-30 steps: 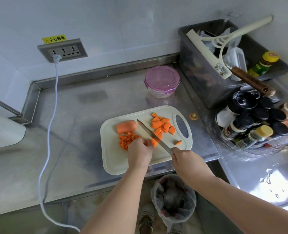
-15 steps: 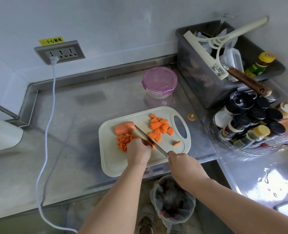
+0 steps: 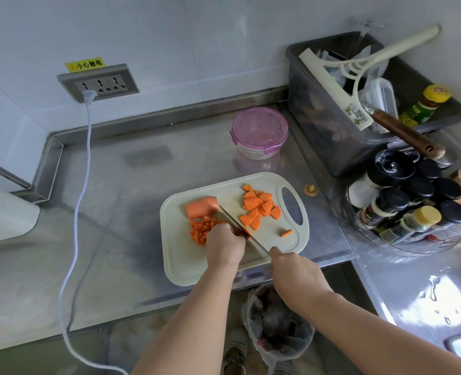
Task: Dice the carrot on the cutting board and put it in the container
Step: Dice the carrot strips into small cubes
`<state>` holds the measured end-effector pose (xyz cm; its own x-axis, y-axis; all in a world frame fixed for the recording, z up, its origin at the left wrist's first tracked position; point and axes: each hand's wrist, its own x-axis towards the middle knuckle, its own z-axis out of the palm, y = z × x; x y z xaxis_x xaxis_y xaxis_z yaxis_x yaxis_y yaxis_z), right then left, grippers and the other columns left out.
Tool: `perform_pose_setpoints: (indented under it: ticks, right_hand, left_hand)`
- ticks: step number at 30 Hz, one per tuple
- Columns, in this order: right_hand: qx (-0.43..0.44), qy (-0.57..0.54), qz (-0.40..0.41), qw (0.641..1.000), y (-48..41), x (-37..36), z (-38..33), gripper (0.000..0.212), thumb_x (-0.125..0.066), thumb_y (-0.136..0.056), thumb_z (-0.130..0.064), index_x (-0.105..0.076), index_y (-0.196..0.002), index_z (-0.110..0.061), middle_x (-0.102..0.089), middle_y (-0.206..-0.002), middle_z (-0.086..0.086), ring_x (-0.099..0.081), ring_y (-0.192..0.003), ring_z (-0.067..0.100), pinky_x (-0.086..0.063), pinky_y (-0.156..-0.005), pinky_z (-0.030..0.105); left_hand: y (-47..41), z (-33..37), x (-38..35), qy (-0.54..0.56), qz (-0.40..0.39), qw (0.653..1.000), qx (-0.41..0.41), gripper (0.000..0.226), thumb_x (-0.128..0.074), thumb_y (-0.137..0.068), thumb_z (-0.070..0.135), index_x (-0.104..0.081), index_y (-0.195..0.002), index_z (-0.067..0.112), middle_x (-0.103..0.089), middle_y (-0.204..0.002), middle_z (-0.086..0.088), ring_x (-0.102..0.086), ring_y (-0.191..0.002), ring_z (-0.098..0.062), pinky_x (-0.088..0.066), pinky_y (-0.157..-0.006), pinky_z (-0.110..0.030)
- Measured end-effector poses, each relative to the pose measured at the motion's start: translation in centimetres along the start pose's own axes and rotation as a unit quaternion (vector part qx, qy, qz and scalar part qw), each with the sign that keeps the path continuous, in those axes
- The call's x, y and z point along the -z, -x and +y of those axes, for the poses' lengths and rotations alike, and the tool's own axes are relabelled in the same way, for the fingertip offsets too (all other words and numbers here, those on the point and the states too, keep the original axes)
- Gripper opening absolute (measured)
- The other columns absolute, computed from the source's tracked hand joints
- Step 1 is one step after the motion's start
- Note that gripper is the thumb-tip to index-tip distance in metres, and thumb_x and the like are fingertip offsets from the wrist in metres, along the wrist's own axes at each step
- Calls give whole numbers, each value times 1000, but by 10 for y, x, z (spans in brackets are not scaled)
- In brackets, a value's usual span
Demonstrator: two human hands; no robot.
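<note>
Knife (image 3: 257, 246) crept left along slice (image 3: 248, 234) pinned under curled left grip (image 3: 225, 246); right grip (image 3: 295, 274) clenched round handle. Dice pile (image 3: 199, 230) done; stub (image 3: 201, 207), chunks (image 3: 259, 205) undiced; container (image 3: 259, 128) lidded.

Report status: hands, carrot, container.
Right hand grips knife; left hand holds carrot piece beside it. Diced pile, chunk, slices on cutting board. Container lid still on.

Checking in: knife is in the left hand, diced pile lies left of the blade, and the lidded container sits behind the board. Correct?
No: the knife is in the right hand; the left hand holds a carrot piece by the blade. The head view shows it. The diced pile does lie left of the blade, and the lidded container sits behind the cutting board.
</note>
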<state>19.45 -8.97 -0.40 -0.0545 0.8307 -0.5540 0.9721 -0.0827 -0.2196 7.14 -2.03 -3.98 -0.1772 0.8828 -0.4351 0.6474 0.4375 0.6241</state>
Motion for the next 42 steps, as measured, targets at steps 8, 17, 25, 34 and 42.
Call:
perform_pose_setpoints:
  ticks: [8,17,25,34,42]
  right_hand:
    - [1,-15,-13,1000,-4,0,-1,39,-42,-97,-9,-35,-134,-16,-48,-82,-2,-58,-82,14,-53,-71,28]
    - [-8,-20,-2,1000,-7,-7,6,30,-39,-96,-9,-40,-125,-18,-56,-87,1,-61,-81,17,-55,-71,34]
    - [20,-11,55,998,-7,-10,13,36,-40,-94,-3,-39,-126,-19,-52,-73,-1,-57,-65,20,-46,-53,32]
    - [57,46,73,995,-4,-4,25,41,-39,-95,-7,-37,-133,-22,-48,-72,-3,-52,-64,26,-40,-55,33]
    - [148,95,25,984,-1,0,23,36,-36,-95,-8,-44,-126,-24,-65,-101,2,-61,-84,30,-50,-68,40]
  left_hand:
    - [2,2,2,-8,-7,1000,0,10,-62,-86,14,-70,-87,8,-71,-88,-6,-62,-80,-19,-43,-65,-24]
    - [6,3,5,-3,-8,1000,-8,12,-63,-88,17,-71,-86,9,-70,-87,-3,-56,-74,-14,-40,-66,-23]
    - [3,2,6,9,-1,1000,12,13,-65,-86,19,-71,-90,9,-71,-93,-5,-64,-91,-22,-40,-69,-24]
    - [1,-14,25,117,-11,993,10,25,-59,-89,14,-63,-66,20,-70,-70,2,-69,-76,-20,-55,-82,-39]
    - [4,-59,107,147,157,975,-53,7,-61,-90,17,-67,-91,21,-69,-86,1,-65,-82,-16,-49,-83,-31]
